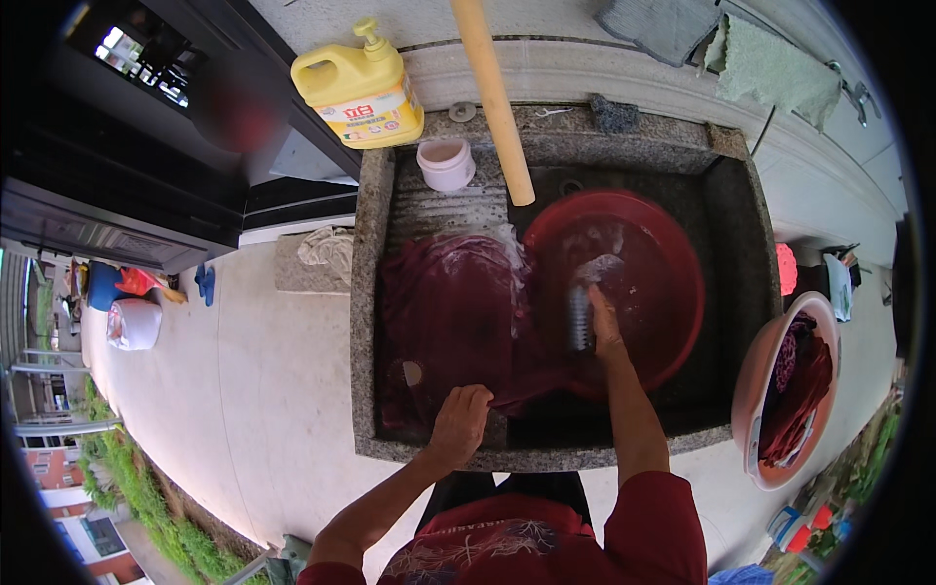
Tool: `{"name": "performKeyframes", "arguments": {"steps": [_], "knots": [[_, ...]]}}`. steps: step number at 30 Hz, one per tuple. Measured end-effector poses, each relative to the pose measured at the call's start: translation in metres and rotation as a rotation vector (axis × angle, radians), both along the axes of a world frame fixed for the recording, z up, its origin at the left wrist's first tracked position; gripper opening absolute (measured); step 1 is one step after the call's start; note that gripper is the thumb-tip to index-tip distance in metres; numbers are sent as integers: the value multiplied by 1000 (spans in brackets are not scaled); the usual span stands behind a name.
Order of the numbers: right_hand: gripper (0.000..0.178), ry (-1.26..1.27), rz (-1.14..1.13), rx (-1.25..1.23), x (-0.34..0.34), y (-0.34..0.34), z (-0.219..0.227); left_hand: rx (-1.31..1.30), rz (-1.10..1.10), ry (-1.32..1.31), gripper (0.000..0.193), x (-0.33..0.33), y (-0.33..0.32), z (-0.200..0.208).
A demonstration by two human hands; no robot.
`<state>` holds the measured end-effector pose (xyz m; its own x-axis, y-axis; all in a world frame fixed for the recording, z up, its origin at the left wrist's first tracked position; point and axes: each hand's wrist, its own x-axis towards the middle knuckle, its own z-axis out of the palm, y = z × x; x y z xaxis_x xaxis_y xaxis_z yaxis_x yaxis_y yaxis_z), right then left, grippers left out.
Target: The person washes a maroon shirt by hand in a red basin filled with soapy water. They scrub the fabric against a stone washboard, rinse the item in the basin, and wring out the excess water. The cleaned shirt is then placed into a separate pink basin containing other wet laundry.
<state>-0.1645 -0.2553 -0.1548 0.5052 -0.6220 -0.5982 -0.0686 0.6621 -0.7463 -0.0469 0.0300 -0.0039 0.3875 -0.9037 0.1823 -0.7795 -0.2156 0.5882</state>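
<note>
A wet dark red garment (448, 312) lies spread over the ribbed left side of the stone sink (365, 292), with suds along its upper part. At its near edge my left hand (461, 426) is closed on the cloth, fingers curled. My right hand (606, 322) grips a scrub brush (581, 320), bristles facing left and slightly blurred. The brush is over the left part of a red basin (694, 302) that holds cloudy water with some foam. Part of the garment reaches toward the basin's near left rim.
A yellow detergent jug (361, 93) and a pink tub (446, 164) stand at the back left. A wooden pole (492, 97) slants in above the sink. On the right, a pink basin (756, 419) holds dark red clothes. Dark scouring pad (614, 114) on the back ledge.
</note>
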Motion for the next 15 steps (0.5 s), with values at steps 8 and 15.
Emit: {"name": "performKeyframes", "arguments": {"steps": [8, 15], "knots": [[52, -10, 698, -1848, 112, 116, 120, 155, 83, 351, 19, 48, 26, 30], [45, 408, 218, -1406, 113, 0, 58, 477, 234, -36, 26, 76, 112, 54]]}}
